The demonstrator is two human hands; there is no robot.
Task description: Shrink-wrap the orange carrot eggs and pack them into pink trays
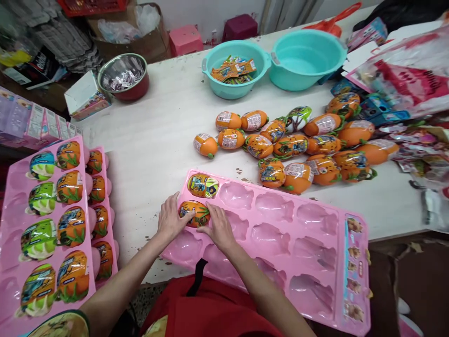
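Observation:
A pink plastic tray (308, 243) with several egg-shaped wells lies on the white table in front of me. Two orange carrot-shaped toy eggs sit in its left wells, one at the far corner (202, 185) and one nearer me (197, 213). My left hand (170, 218) and my right hand (218, 228) press on the nearer egg from both sides, fingers curled against it. A heap of loose orange eggs (298, 140) lies behind the tray.
Filled pink trays (14, 243) with orange and green eggs stand at the left. Two teal basins (305, 58), one holding packets, sit at the back. A metal bowl (123, 77), small boxes and toy packaging lie around the table edges.

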